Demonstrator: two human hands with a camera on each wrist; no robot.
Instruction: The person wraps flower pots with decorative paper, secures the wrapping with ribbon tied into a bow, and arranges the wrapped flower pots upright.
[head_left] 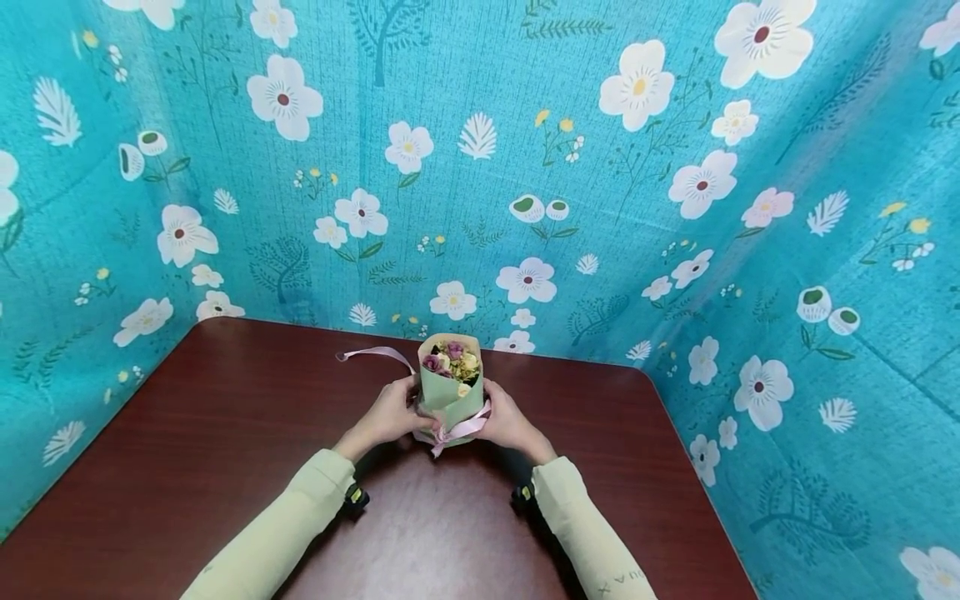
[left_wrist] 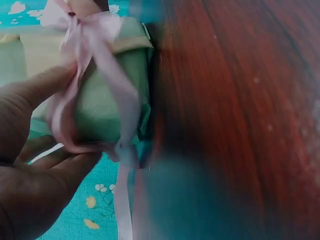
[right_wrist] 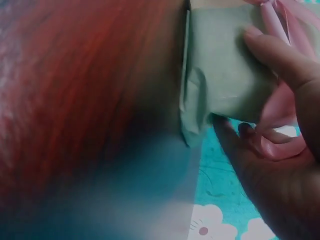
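Note:
A small bouquet [head_left: 450, 400] stands upright on the table, wrapped in pale green paper with purple and cream flowers [head_left: 453, 360] showing at its top. Around its lower part runs a pink ribbon [head_left: 467, 426] tied in a bow at the front. My left hand [head_left: 388, 412] grips the left side, its thumb by the bow and its fingers behind. From the right, my right hand [head_left: 512, 422] holds the wrapping [right_wrist: 227, 60], with the thumb across the paper in the right wrist view. In the left wrist view, ribbon loops [left_wrist: 117, 82] hang over the paper.
A loose ribbon tail [head_left: 382, 351] stretches left behind the bouquet. The dark red-brown table [head_left: 225, 433] ends at a blue flowered cloth [head_left: 480, 208] hanging at the back and both sides. Dark wrist cameras [head_left: 356, 498] sit at both cuffs.

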